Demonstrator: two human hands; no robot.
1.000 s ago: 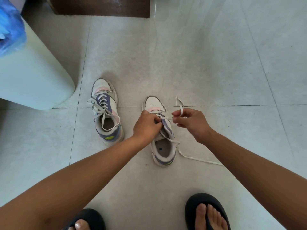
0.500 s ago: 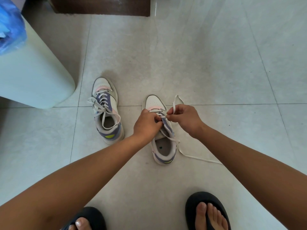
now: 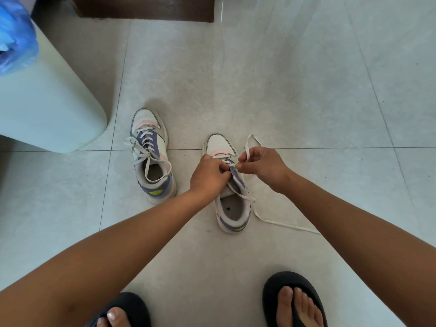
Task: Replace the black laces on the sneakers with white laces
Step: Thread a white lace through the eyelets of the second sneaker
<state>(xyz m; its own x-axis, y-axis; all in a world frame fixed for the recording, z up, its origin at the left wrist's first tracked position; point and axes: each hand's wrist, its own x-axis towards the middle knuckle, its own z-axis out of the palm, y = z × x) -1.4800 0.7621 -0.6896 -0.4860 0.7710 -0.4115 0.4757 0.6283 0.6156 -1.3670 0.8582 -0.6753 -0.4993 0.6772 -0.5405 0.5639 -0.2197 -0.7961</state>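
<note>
A home floor, by the look of it.
I see pale glazed floor tiles (image 3: 295, 79) under both hands, a dark wooden furniture base (image 3: 146, 8) far ahead of them, a pale green bin (image 3: 47, 109) with a blue bag (image 3: 14, 36) off beyond the left hand (image 3: 208, 177), and black flip-flops (image 3: 292, 300) on the person's bare feet.

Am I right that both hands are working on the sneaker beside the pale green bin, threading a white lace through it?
Not quite. In the head view both the left hand and the right hand work on the other sneaker, away from the pale green bin. The sneaker beside the bin is untouched. The white lace part is right.
</note>
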